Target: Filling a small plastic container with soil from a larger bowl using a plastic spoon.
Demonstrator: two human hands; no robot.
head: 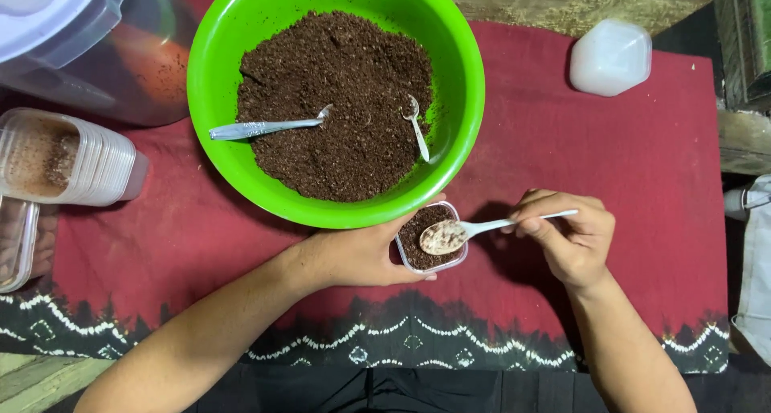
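Note:
My left hand [361,256] grips a small clear plastic cup [430,259] filled with dark brown soil-like powder, just below the big green bowl [217,100]. My right hand [566,236] holds a white plastic spoon [482,228] by its handle; the spoon's bowl, dusted with powder, hovers right over the cup. The green bowl holds a mound of the same brown powder [337,100]. Two more spoons lie in it: a larger one [261,128] at the left and a small one [416,128] at the right.
A stack of small clear cups [72,156] lies on its side at the left, below a large clear container with a lid [80,36]. A white plastic jar [610,57] stands at the upper right. A red patterned cloth [642,180] covers the table.

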